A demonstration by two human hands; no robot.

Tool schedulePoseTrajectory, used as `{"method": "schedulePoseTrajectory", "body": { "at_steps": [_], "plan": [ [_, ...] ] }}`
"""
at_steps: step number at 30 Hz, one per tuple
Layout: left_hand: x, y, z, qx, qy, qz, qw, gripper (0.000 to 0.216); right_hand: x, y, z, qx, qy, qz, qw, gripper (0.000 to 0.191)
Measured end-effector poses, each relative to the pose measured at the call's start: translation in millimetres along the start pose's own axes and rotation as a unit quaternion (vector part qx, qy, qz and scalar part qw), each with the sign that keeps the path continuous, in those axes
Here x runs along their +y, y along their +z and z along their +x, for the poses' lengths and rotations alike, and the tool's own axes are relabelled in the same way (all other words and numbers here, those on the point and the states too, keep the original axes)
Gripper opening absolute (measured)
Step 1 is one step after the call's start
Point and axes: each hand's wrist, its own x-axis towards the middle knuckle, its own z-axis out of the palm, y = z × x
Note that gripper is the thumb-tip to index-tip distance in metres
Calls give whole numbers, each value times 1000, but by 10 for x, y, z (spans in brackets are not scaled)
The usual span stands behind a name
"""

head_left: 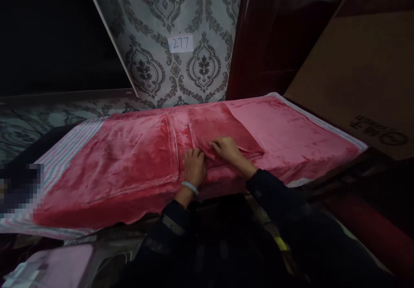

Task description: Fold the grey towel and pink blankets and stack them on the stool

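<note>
A folded red plush cloth [216,122] lies on the right part of a long pink plush blanket [278,126]. My right hand [226,148] is closed in a pinch at the near edge of this cloth. Close beside it, my left hand [194,167], with a pale bangle [189,187] on the wrist, has its fingers curled at the cloth's near left corner. The fingertips of both hands are partly hidden. Left of my hands, another flat red plush piece [136,150] lies on the blanket, its seamed edge facing the cloth.
The blanket covers a long raised surface and has striped borders [69,150]. A large cardboard box [362,64] stands at the right. A dark screen [58,33] is at the upper left. A paper marked 277 [180,43] is on the patterned wall. A pink stool-like object [61,264] is below left.
</note>
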Motion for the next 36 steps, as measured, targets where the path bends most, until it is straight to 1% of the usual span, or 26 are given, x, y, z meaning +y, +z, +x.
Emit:
{"method": "schedulePoseTrajectory", "body": {
  "at_steps": [2, 3, 4, 5, 9, 10, 12, 16, 20, 23, 25, 27, 29, 32, 34, 36],
  "plan": [
    [-24, 11, 0, -3, 1, -9, 1000, 20, 27, -19, 126, 49, 31, 88, 994, 25],
    [-34, 15, 1, -3, 0, -16, 1000, 20, 27, -41, 165, 72, 36, 127, 989, 26],
    [-41, 17, 1, -4, -1, -23, 1000, 20, 19, -67, 183, 81, 32, 151, 985, 27],
    [-46, 17, 2, -5, -3, -31, 999, 20, 4, -90, 175, 73, 23, 157, 985, 27],
    [-46, 5, -6, -4, -16, -54, 998, 22, -43, -126, -44, -28, -57, 87, 994, 15],
    [-44, 2, -9, -3, -18, -56, 998, 22, -40, -124, -117, -44, -76, 71, 994, 15],
    [-35, -2, -18, -1, -20, -54, 998, 22, -22, -119, -243, -54, -92, 41, 993, 22],
    [-5, 12, -39, 9, -17, -43, 999, 21, -22, -102, -377, -70, -79, -27, 994, 25],
    [5, 54, -59, 25, -22, -54, 998, 24, -114, -62, -411, -75, -78, -105, 989, 28],
    [-40, 91, -54, 15, -24, -101, 995, 25, -152, -24, -381, -75, -75, -118, 987, 32],
    [-90, 103, -37, 22, -44, -146, 988, 24, -143, 7, -332, -94, -74, -99, 988, 28],
    [-140, 95, -10, 33, -61, -198, 978, 20, -120, 43, -273, -109, -72, -81, 988, 17],
    [-176, 75, 24, 27, -71, -247, 966, 21, -97, 81, -216, -104, -63, -66, 990, 9],
    [-205, 50, 82, 4, -110, -288, 951, 27, -70, 125, -141, -73, -42, -31, 996, 11],
    [-223, 50, 113, -2, -146, -317, 937, 24, -47, 131, -97, -63, -35, -2, 997, 12],
    [-243, 59, 128, 0, -171, -367, 914, 19, -10, 114, -59, -69, -47, 29, 996, 10]
  ]
}}
